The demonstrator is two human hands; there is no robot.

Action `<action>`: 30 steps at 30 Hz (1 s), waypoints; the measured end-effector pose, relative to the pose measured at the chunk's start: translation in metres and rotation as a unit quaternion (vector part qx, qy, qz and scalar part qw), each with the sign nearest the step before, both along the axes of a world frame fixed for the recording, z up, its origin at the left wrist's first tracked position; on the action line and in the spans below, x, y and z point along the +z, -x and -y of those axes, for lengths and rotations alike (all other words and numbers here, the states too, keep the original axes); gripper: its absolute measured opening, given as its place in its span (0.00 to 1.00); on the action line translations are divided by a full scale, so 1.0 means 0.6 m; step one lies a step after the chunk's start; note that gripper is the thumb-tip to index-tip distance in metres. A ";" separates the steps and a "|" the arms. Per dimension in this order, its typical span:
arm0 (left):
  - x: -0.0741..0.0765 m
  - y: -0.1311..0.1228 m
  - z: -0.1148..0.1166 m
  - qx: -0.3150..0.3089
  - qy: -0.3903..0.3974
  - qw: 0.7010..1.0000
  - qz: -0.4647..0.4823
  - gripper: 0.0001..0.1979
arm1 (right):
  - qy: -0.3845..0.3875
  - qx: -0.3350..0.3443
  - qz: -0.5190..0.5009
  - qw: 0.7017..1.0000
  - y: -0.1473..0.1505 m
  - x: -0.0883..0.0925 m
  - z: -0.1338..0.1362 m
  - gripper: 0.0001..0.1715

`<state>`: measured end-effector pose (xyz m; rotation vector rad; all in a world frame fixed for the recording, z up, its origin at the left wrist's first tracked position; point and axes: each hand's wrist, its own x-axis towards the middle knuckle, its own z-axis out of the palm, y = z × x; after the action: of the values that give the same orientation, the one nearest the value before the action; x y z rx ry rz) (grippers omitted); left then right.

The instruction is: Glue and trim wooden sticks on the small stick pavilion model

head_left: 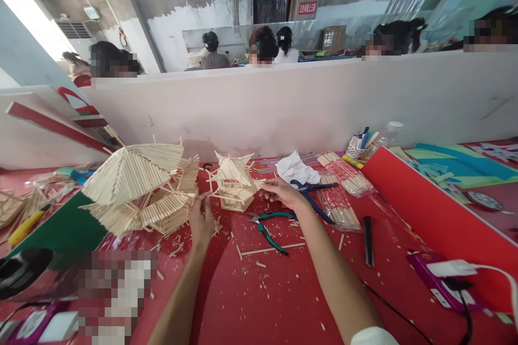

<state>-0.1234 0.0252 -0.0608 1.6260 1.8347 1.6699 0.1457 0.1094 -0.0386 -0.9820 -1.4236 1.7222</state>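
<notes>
A small pavilion model [232, 175] made of thin pale wooden sticks stands upright on the red tabletop, with a pointed upper roof and a lower eave. My right hand [281, 193] pinches the right corner of its lower eave. At the opposite corner, the fingers of my left hand [201, 219] are closed on the left end of the eave. Close by on the left is a larger pavilion model [133, 178] of the same sticks, its wide roof tilted toward me. Teal-handled cutting pliers [272, 222] lie open below my right hand.
Blue-handled pliers [313, 194], a crumpled white tissue [297, 167] and packs of sticks [340, 202] lie to the right. Stick scraps litter the table. A red board [433, 215] and a green board [68, 221] flank the workspace. Behind runs a white partition [283, 102], with people beyond.
</notes>
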 end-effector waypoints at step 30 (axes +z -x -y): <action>-0.004 0.025 -0.009 0.001 0.006 0.997 0.073 0.23 | -0.274 0.049 0.143 0.950 -0.015 0.031 0.015 0.18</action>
<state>-0.1383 0.0306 -0.0633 1.4561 1.7720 1.7253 0.1549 0.1003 -0.0199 -0.8746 -2.0240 1.1619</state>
